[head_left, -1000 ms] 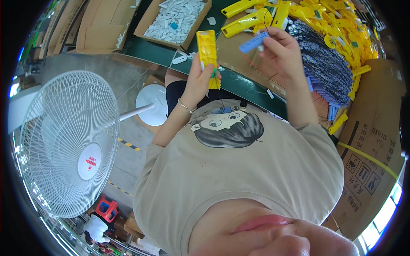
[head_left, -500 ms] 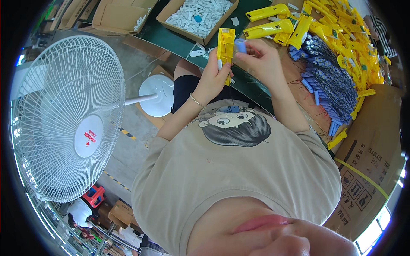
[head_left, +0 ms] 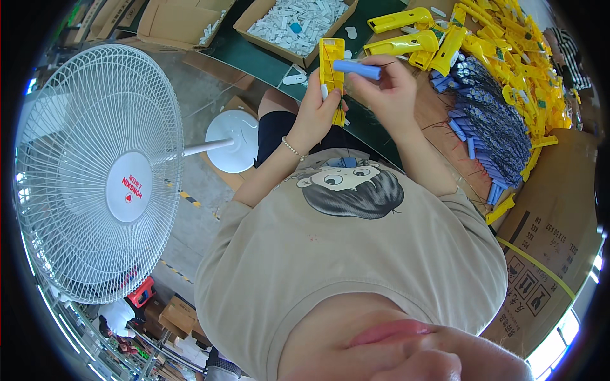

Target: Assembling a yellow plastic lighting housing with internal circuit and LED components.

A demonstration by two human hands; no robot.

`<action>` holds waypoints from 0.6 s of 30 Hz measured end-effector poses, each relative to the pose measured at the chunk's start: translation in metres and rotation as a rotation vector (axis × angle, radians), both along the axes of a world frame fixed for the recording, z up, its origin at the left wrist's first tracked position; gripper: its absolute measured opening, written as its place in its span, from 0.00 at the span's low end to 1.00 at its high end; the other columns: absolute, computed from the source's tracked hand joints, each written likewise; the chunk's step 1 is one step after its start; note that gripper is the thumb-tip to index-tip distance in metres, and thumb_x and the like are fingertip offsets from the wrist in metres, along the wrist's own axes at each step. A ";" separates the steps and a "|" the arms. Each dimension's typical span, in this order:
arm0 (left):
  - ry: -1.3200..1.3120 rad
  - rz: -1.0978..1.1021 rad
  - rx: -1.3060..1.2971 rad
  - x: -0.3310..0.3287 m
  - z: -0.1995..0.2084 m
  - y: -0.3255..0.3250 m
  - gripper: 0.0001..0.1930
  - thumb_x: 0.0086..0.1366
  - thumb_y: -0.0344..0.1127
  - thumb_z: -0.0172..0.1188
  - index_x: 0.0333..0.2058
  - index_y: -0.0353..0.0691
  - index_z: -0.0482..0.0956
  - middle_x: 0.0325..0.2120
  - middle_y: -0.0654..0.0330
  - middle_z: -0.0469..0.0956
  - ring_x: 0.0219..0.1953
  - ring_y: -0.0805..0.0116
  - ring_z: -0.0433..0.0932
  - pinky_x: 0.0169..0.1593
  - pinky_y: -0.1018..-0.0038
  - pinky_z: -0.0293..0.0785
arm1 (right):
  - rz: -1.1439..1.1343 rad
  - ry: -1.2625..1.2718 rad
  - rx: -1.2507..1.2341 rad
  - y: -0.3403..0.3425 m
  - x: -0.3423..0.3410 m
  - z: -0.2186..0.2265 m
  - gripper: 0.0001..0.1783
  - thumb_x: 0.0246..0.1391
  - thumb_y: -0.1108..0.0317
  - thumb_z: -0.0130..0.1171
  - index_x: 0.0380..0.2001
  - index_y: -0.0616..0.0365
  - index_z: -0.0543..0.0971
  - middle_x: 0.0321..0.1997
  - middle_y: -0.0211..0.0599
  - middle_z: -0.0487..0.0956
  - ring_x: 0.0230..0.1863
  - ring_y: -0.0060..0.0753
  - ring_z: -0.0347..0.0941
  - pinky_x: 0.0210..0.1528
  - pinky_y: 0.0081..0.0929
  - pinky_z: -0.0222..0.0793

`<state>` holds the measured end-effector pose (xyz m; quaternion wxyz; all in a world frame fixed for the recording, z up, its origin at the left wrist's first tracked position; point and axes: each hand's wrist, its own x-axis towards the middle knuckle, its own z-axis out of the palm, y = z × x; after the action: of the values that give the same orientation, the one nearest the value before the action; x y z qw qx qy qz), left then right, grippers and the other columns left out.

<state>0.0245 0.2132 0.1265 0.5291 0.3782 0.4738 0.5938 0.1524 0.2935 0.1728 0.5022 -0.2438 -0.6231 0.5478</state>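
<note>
My left hand (head_left: 312,117) is closed around a long yellow plastic housing (head_left: 328,54), its open hollow side up. A small white piece (head_left: 324,92) sits at the housing's edge by my left thumb. Pinched in my right hand (head_left: 393,95) is a blue cylindrical battery (head_left: 359,68), held crosswise with its left end over the housing. Whether that end touches the housing I cannot tell. Thin wires show around the housing. To the right lies a heap of blue batteries (head_left: 486,152) with dark wires.
Yellow housings (head_left: 508,63) pile up at the far right. A cardboard box of small white parts (head_left: 295,28) stands on the green tabletop (head_left: 248,54). A white fan (head_left: 101,171) stands to the left. A large carton (head_left: 540,247) is close on the right.
The battery in my right hand has turned from end-on to lying crosswise, and its end has moved left over the housing. The housing has shifted slightly left and up.
</note>
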 end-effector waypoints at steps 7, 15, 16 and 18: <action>0.314 0.095 0.015 -0.003 0.008 0.001 0.22 0.65 0.26 0.44 0.57 0.36 0.52 0.38 0.59 0.69 0.32 0.75 0.72 0.36 0.79 0.71 | -0.043 -0.775 0.193 0.001 0.004 -0.014 0.14 0.42 0.74 0.64 0.35 0.63 0.77 0.30 0.37 0.78 0.30 0.26 0.75 0.32 0.22 0.70; 0.509 0.053 0.023 -0.007 0.003 0.003 0.25 0.64 0.25 0.46 0.58 0.34 0.49 0.40 0.58 0.68 0.34 0.76 0.72 0.38 0.79 0.71 | 0.156 -0.235 -0.387 0.009 0.000 0.003 0.23 0.49 0.77 0.60 0.50 0.64 0.70 0.33 0.36 0.77 0.27 0.17 0.75 0.24 0.12 0.72; 0.509 0.054 0.022 -0.007 0.002 0.003 0.25 0.64 0.25 0.46 0.58 0.34 0.49 0.40 0.58 0.68 0.34 0.76 0.72 0.38 0.79 0.71 | 0.157 -0.236 -0.388 0.009 -0.002 0.001 0.23 0.49 0.77 0.60 0.50 0.64 0.70 0.33 0.36 0.77 0.27 0.17 0.75 0.24 0.12 0.72; 0.508 0.037 0.024 -0.006 -0.002 0.003 0.27 0.64 0.25 0.46 0.59 0.34 0.47 0.40 0.56 0.68 0.35 0.74 0.72 0.39 0.78 0.72 | 0.098 -0.281 -0.301 0.008 -0.005 -0.001 0.21 0.49 0.77 0.60 0.49 0.63 0.71 0.32 0.37 0.77 0.26 0.17 0.75 0.24 0.13 0.72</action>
<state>0.0181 0.2163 0.1242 0.3776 0.5125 0.5914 0.4950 0.1475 0.3014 0.1716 0.3413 -0.3595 -0.6091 0.6191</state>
